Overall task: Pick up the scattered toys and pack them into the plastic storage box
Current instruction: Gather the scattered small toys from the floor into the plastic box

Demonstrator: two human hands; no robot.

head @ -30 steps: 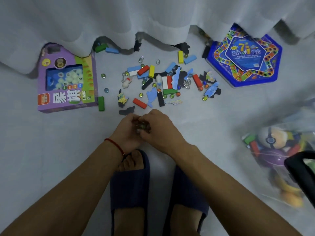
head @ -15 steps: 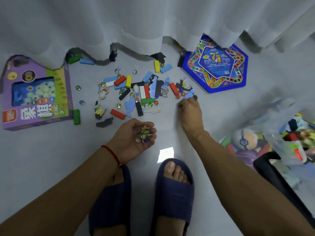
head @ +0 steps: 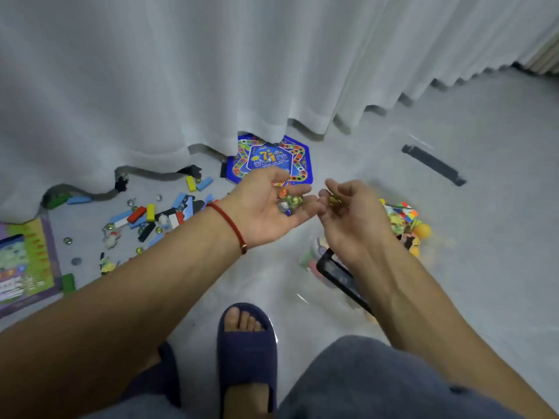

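Both hands had lifted off the floor: left hand (head: 266, 207) cupped marbles (head: 289, 202), right hand (head: 352, 214) pinched 1 marble (head: 332, 200) above the storage box (head: 338, 273) at right.

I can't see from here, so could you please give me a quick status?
Left hand cupping marbles. Right hand pinching one marble over the storage box. Nothing in the way.

Pale grey floor (head: 484, 267). Left of the hands (head: 305, 207), coloured blocks (head: 151, 214) and glass marbles (head: 67, 240) lie scattered along a white curtain's hem. Further left lies a purple game box (head: 24, 264). Beyond the hands, a blue hexagonal board game (head: 269, 155). Beneath the right hand stands a clear plastic storage box (head: 402, 222) of toys.
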